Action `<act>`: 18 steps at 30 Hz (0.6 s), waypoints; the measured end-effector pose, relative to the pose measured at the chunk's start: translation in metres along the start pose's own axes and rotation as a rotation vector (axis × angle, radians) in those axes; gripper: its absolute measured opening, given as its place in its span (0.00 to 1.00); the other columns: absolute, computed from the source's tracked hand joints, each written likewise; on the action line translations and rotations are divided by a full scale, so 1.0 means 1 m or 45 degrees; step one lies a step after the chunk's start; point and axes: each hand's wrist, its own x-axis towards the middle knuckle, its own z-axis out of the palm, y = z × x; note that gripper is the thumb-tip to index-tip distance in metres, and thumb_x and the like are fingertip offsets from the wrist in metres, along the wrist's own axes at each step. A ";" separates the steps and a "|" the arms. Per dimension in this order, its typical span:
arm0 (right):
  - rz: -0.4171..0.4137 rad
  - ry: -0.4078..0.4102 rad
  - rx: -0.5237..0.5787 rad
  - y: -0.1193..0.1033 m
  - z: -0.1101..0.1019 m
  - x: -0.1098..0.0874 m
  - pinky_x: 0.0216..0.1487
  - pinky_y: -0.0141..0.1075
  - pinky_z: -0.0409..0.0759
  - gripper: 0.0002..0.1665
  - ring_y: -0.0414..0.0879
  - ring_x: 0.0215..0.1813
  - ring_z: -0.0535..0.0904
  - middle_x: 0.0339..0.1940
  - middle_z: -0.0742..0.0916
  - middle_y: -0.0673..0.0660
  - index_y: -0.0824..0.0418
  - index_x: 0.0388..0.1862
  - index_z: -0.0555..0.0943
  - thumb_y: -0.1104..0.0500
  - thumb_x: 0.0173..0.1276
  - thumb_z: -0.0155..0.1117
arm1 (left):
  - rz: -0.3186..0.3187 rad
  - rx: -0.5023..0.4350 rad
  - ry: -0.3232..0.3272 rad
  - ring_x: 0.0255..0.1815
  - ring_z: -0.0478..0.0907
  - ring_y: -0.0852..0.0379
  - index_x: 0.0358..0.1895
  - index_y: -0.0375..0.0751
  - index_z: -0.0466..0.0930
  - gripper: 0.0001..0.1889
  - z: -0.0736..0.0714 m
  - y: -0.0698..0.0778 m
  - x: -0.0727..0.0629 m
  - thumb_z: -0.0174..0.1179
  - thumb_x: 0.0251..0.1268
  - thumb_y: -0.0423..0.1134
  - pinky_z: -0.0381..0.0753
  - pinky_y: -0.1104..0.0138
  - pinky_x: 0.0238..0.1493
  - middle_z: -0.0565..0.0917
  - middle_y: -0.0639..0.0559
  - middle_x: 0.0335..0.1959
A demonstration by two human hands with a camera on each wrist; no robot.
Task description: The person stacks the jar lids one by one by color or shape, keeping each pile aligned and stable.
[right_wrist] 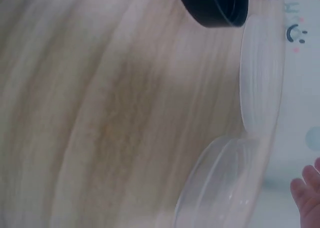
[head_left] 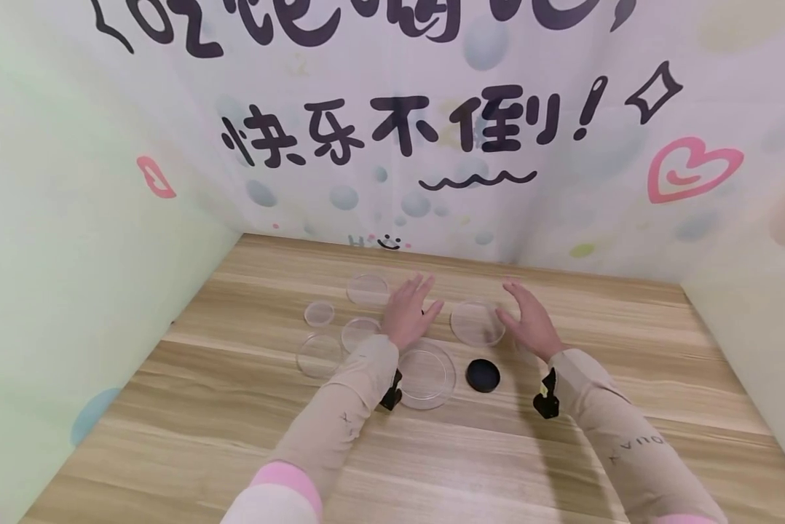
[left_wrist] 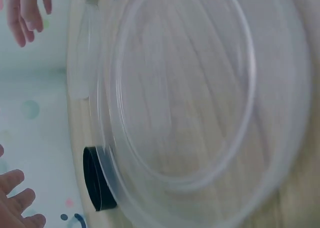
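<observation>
Around the frame's centre, my left hand [head_left: 411,314] and right hand [head_left: 531,324] have fingers apart from thumbs; careless moving could knock the clear lid [head_left: 475,324] between them.

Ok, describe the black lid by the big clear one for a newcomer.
On the table, look between the left hand and right hand, then towards the head camera. Just right of the big clear lid lies the black lid: round and opaque, where its nearest neighbours are clear.
</observation>
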 end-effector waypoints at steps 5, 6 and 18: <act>0.116 0.021 0.105 0.005 0.002 -0.001 0.56 0.53 0.64 0.28 0.65 0.58 0.63 0.60 0.66 0.71 0.72 0.62 0.60 0.62 0.65 0.52 | -0.079 -0.166 -0.008 0.63 0.59 0.51 0.64 0.45 0.61 0.26 0.012 0.006 0.007 0.49 0.64 0.48 0.57 0.61 0.62 0.65 0.46 0.62; 0.129 0.030 0.135 0.006 0.002 -0.001 0.55 0.52 0.66 0.28 0.65 0.57 0.65 0.59 0.67 0.72 0.73 0.61 0.61 0.63 0.65 0.52 | -0.089 -0.203 -0.006 0.62 0.60 0.51 0.63 0.44 0.62 0.26 0.015 0.007 0.008 0.50 0.63 0.47 0.58 0.62 0.62 0.66 0.46 0.62; 0.220 0.037 0.233 0.024 0.017 0.005 0.50 0.48 0.72 0.23 0.63 0.50 0.72 0.51 0.74 0.74 0.76 0.56 0.65 0.67 0.62 0.53 | -0.242 -0.569 0.055 0.45 0.75 0.50 0.55 0.37 0.71 0.22 0.038 0.020 0.010 0.58 0.56 0.39 0.75 0.64 0.43 0.76 0.40 0.48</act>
